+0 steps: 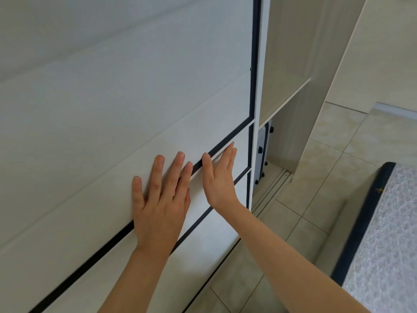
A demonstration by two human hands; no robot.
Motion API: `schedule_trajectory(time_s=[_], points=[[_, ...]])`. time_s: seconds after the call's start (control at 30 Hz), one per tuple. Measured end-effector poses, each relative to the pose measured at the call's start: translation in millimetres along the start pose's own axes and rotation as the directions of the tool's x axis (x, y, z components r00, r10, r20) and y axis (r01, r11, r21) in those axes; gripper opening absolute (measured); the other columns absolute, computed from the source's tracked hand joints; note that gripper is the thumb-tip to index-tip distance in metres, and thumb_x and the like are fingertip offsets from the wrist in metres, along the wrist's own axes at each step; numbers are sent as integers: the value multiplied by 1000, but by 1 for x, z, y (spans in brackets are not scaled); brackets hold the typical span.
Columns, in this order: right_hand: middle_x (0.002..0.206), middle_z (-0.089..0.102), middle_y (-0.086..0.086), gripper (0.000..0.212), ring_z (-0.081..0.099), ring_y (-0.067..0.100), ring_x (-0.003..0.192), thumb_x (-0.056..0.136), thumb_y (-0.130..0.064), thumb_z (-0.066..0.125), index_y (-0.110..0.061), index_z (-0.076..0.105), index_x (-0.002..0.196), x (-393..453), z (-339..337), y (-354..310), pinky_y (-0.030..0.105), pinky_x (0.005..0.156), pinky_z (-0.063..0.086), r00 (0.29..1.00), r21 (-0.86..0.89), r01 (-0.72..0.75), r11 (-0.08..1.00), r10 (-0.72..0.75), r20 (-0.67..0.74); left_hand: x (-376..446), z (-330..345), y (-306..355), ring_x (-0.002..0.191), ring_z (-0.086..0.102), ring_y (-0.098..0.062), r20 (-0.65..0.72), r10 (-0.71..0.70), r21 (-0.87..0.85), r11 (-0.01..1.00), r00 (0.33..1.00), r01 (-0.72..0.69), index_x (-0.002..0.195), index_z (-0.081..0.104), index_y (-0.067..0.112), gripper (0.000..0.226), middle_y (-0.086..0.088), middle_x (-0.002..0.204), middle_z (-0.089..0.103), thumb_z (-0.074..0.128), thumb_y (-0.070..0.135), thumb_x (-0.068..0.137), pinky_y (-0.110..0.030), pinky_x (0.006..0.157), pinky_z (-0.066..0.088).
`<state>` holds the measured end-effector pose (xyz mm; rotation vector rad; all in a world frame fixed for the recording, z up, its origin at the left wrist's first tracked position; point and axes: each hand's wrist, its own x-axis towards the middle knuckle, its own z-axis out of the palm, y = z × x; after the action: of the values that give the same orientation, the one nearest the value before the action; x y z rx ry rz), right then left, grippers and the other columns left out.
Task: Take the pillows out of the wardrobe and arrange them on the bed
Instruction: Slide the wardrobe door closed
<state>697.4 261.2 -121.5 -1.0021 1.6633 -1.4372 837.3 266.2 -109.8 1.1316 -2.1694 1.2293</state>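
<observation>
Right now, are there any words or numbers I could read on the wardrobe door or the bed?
None: no words, numbers or labels can be read.
The wardrobe door is plain white with dark strips.
The small yellowish mark on the bed edge is too small and blurred to read.

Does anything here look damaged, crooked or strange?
Nothing stands out. Both hands, left and right, lie flat on the white sliding door. The wardrobe is partly open; no pillows show.

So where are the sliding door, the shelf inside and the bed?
sliding door (135,98), head view, its white upper panel.
shelf (286,98), head view, its top board.
bed (388,233), head view, speckled mattress top.
</observation>
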Motion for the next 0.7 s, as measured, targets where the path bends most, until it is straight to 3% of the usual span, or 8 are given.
schedule_trajectory(time_s=[0.27, 0.7], points=[[159, -24, -9, 77, -23, -3, 140, 95, -59, 27, -29, -17, 151, 34, -24, 6, 24, 111, -5, 999, 26, -1, 1000, 2, -46, 33, 7, 33, 150, -9, -31, 108, 39, 47, 998, 993, -44, 156, 6, 26, 70, 0, 165, 0, 45, 39, 100, -55, 116, -14], [162, -11, -8, 70, -12, 4, 146, 100, -47, 30, -21, -8, 153, 104, -90, 8, 29, 120, -1, 993, 70, 17, 997, -8, -116, 104, 37, 97, 149, -9, -35, 98, 68, 42, 997, 993, -72, 156, 6, 24, 79, -3, 165, -1, 55, 37, 95, -57, 115, -15]])
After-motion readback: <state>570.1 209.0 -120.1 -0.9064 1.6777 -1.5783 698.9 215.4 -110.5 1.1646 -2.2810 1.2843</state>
